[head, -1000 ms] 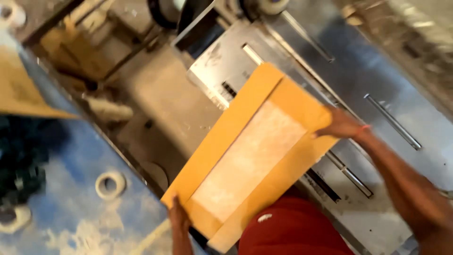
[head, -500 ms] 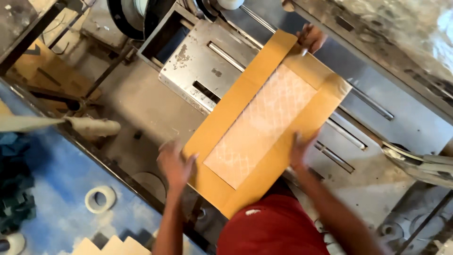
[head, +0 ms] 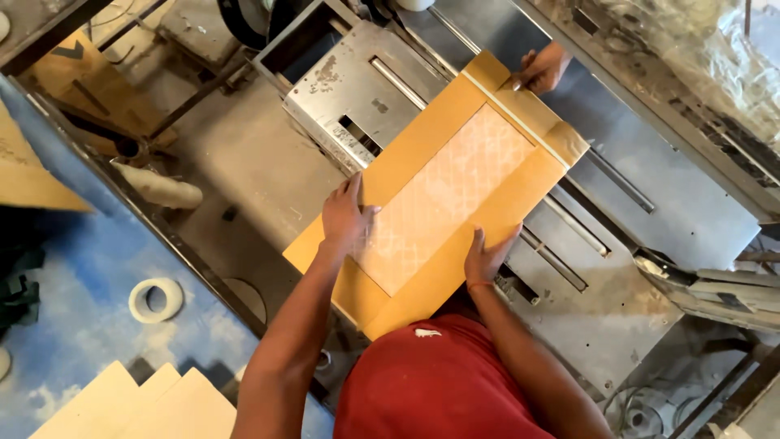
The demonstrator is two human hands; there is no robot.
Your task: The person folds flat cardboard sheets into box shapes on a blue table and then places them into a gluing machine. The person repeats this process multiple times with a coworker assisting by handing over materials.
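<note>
A long flat cardboard sheet with a pale patterned panel down its middle is shown lying on a grey metal machine table, its long axis running diagonally from the near left to the far right. The left hand is laid flat, fingers spread, on the sheet's left long edge, and the right hand is pressed open-palmed against the right long edge near the sheet's near end; neither hand is closed around the sheet. At the sheet's far end a folded strip is seen, and another person's hand rests on that far corner. The near end of the sheet overhangs the table edge, just above the red shirt. To the right of the sheet, bare metal surface with raised rails is left open; to the left of the sheet, a dusty lower surface lies free. Well to the left of the sheet, a roll of tape rests on a blue floor, and a stack of cut cardboard pieces lies near it.
</note>
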